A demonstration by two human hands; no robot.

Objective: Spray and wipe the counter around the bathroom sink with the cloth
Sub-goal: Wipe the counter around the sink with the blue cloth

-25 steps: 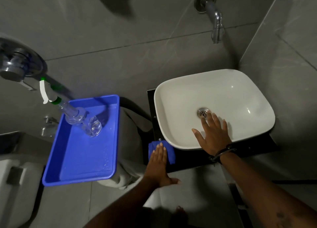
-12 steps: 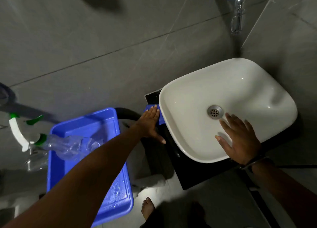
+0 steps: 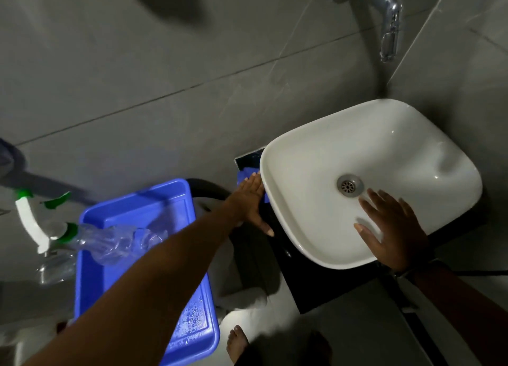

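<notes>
A white basin sits on a black counter. My left hand lies flat on a blue cloth, pressing it onto the narrow counter strip left of the basin; only the cloth's far edge shows past my fingers. My right hand rests open, palm down, on the basin's near rim, just below the drain. A clear spray bottle with a white and green trigger head lies on its side across the top of a blue tray.
A chrome tap juts from the grey tiled wall above the basin. The blue tray rests on a white fixture left of the counter. A bare foot stands on the grey floor below.
My left hand has slid the cloth from the counter's near left corner along the basin's left side toward the wall. The view has swung left. My right hand stays on the basin.
</notes>
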